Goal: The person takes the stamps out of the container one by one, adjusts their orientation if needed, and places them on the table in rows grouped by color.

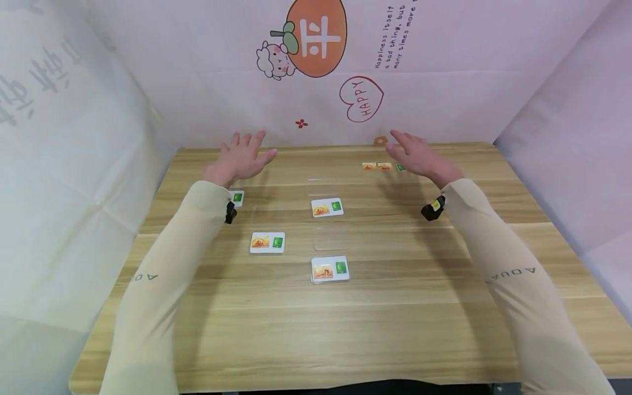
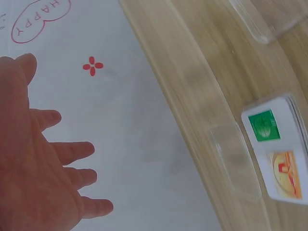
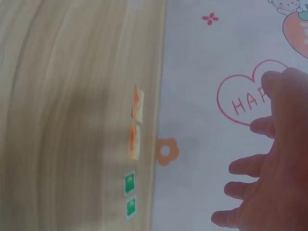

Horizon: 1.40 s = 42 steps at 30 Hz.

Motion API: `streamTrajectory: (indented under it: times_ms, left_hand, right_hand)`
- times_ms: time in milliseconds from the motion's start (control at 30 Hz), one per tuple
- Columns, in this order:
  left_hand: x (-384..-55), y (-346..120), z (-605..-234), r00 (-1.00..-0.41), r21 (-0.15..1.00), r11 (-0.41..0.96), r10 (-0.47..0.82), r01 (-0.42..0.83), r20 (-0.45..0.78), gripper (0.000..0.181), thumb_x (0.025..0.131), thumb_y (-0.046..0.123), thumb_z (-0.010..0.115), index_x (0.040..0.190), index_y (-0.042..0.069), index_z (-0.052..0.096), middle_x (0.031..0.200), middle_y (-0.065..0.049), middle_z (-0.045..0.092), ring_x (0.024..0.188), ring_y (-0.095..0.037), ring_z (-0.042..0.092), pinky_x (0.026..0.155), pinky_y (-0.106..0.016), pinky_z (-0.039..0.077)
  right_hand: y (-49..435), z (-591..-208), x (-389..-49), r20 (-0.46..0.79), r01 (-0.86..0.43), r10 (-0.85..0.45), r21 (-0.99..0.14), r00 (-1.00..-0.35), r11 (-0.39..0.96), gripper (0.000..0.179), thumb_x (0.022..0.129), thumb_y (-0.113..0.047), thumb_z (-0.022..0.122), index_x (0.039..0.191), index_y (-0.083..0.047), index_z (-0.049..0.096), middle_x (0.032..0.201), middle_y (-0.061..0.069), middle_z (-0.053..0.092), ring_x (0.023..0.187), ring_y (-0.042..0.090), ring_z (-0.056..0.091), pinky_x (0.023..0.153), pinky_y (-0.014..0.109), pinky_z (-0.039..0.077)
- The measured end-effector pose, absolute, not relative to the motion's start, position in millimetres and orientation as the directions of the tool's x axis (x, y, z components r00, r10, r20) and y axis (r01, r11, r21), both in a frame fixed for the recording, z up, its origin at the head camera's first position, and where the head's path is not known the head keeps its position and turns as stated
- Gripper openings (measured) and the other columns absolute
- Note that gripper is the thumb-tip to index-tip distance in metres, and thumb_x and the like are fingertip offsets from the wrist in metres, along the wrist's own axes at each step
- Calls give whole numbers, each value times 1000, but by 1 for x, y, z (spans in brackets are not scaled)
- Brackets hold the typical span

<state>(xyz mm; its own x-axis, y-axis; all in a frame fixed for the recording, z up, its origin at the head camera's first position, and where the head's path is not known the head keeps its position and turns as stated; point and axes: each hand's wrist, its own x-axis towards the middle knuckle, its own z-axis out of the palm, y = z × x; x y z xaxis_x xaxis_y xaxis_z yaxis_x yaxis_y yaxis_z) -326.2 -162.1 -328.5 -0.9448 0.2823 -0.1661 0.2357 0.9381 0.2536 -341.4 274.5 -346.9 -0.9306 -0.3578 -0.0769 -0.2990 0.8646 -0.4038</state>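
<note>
My left hand (image 1: 242, 159) is raised over the far left of the table, fingers spread and holding nothing. Below its wrist is a white card (image 1: 237, 198) with a green picture, partly hidden by the sleeve. In the left wrist view a card stack (image 2: 284, 144) with green and orange pictures lies beside a clear plastic piece (image 2: 236, 161). Above the far right edge, my right hand (image 1: 419, 156) is also raised with its fingers apart, touching nothing. Nearest it are two small orange stickers (image 3: 137, 103) and two green stickers (image 3: 129, 183) in a row.
More white picture cards lie mid-table: one at centre (image 1: 327, 207), one left (image 1: 267, 242) and a stack nearer (image 1: 329, 275). A clear plastic piece (image 1: 332, 239) lies between two of them. A printed white cloth (image 1: 434, 66) hangs behind the wooden table (image 1: 395, 329).
</note>
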Motion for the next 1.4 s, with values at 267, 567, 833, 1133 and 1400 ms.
streamTrajectory:
  times_ms: [267,567,833,1133,1400]
  left_hand:
    - [-320,-152,-333,-937,295,921,309,254,-160,81,97,69,21,159,24,-5,165,-19,-1,150,-46,-9,114,-70,-3]
    - [-312,-141,-343,-927,295,904,355,309,-118,78,100,63,25,159,17,1,164,-21,9,151,-45,3,116,-68,7]
    - [-304,-131,-354,-916,335,877,391,344,-85,78,100,63,27,159,18,5,164,-16,12,151,-41,9,117,-66,12]
    - [-287,-123,-367,-908,357,859,413,365,-65,76,100,56,37,158,15,10,162,-19,19,149,-41,17,115,-66,20]
    - [-280,-107,-375,-889,367,845,448,388,-92,77,100,53,43,158,14,10,161,-21,19,149,-41,18,115,-66,21]
  right_hand:
    - [264,-357,-338,-19,-314,-360,-448,-933,837,69,104,-51,27,158,-10,14,163,18,18,150,41,16,121,57,13]
    - [248,-366,-328,78,-396,-406,-452,-910,799,65,104,-46,36,152,-3,29,158,22,31,145,41,29,118,56,22]
    - [235,-371,-319,74,-356,-369,-491,-927,795,61,103,-42,44,149,-3,35,155,20,36,144,38,31,116,56,27]
    - [208,-378,-315,107,-396,-406,-540,-908,743,55,101,-32,49,145,1,40,150,21,43,140,37,38,114,53,31]
    - [196,-383,-307,75,-389,-425,-567,-902,726,49,101,-29,49,141,-1,45,146,20,45,130,41,45,106,53,40]
